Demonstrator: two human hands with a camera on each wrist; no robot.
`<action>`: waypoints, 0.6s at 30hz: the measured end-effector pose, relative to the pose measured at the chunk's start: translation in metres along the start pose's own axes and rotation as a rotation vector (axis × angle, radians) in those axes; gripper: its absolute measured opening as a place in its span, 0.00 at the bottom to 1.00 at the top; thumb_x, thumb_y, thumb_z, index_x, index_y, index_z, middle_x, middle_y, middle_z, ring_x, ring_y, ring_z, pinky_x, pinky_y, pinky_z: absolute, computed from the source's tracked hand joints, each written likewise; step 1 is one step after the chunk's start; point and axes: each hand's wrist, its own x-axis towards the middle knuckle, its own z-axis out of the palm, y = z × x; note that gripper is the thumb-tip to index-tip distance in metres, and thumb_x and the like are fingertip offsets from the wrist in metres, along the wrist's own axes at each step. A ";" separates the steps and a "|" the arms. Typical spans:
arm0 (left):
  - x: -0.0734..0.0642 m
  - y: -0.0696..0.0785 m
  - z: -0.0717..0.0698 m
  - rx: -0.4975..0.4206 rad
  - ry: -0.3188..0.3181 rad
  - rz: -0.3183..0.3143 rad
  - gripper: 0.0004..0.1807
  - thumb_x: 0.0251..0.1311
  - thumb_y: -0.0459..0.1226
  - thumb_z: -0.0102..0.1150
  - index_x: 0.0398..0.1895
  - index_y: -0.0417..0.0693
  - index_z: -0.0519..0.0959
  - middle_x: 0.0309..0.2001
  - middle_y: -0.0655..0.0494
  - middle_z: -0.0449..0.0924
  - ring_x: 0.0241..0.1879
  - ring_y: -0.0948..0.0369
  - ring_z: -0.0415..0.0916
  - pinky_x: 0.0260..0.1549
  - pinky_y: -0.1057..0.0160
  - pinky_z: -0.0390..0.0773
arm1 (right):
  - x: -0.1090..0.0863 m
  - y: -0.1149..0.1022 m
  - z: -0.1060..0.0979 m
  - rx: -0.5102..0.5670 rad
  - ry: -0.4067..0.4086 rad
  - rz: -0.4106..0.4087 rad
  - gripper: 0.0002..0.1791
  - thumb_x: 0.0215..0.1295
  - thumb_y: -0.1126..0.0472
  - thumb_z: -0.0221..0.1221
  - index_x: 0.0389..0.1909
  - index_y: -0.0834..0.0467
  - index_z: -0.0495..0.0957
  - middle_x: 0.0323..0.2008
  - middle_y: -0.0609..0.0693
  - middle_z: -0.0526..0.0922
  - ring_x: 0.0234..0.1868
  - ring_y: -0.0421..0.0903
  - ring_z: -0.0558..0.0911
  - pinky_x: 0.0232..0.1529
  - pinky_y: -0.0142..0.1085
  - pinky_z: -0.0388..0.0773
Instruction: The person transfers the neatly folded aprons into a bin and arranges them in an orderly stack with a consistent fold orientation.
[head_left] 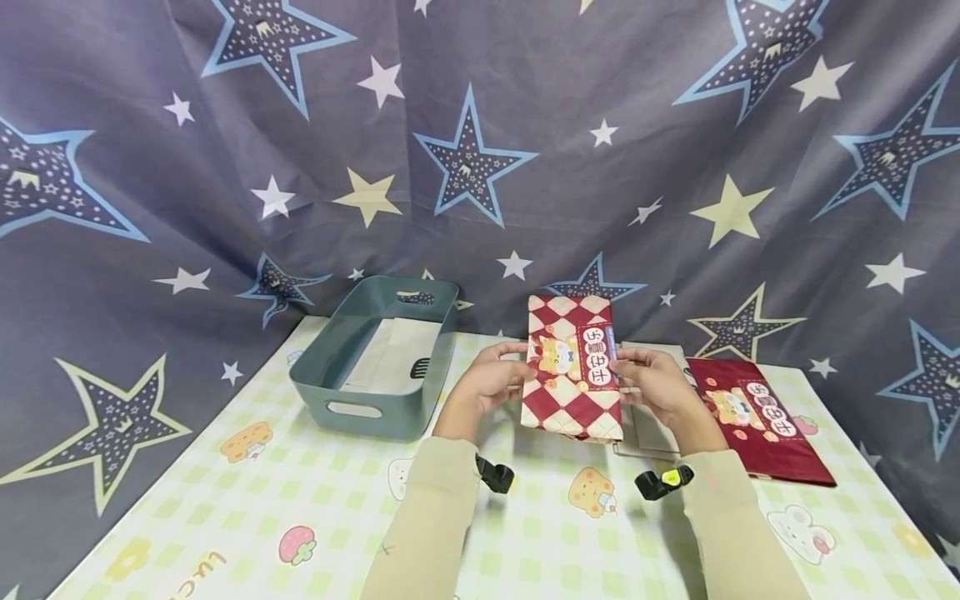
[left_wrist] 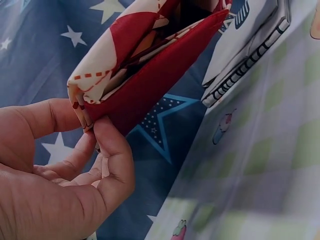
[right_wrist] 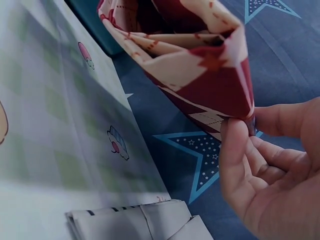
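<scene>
Both hands hold up a folded bag (head_left: pixel 558 412) with red and cream diamonds, a cartoon animal and lettering on its front. The left hand (head_left: pixel 491 379) pinches its left edge and the right hand (head_left: pixel 660 385) pinches its right edge. Folded layers (left_wrist: pixel 150 75) gape at the bag's lower end in the left wrist view, where the left hand (left_wrist: pixel 75 165) has thumb and fingers on a corner. Seen from the right wrist, the right hand (right_wrist: pixel 270 170) grips the opposite corner of the bag (right_wrist: pixel 215 85). The bag is raised and tilted above the table.
A blue-green basket (head_left: pixel 375 421) stands at the left with a white folded item (head_left: pixel 393 354) inside. Behind the right hand lies a pale folded item (head_left: pixel 652 433), partly hidden. A dark red folded bag (head_left: pixel 787 454) lies right of it. A starry curtain (head_left: pixel 465 242) hangs behind the table.
</scene>
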 end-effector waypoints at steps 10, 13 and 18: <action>0.000 0.006 -0.002 0.034 -0.003 0.015 0.29 0.58 0.21 0.59 0.64 0.41 0.72 0.38 0.48 0.81 0.31 0.59 0.80 0.30 0.64 0.80 | -0.001 -0.005 0.004 -0.001 0.004 -0.025 0.24 0.76 0.63 0.57 0.65 0.73 0.66 0.47 0.56 0.78 0.38 0.42 0.83 0.35 0.35 0.85; -0.002 0.012 -0.005 0.037 0.015 0.011 0.29 0.58 0.21 0.59 0.64 0.42 0.72 0.37 0.49 0.81 0.30 0.59 0.78 0.30 0.64 0.79 | 0.001 -0.008 0.008 0.006 -0.008 -0.030 0.24 0.76 0.63 0.56 0.65 0.73 0.66 0.47 0.56 0.78 0.39 0.42 0.83 0.36 0.36 0.85; -0.010 0.028 -0.009 0.056 0.024 0.021 0.29 0.58 0.21 0.59 0.63 0.42 0.72 0.37 0.49 0.80 0.31 0.59 0.76 0.30 0.63 0.77 | 0.006 -0.014 0.016 0.037 -0.026 -0.030 0.24 0.76 0.63 0.56 0.65 0.73 0.65 0.45 0.55 0.78 0.39 0.42 0.83 0.36 0.35 0.85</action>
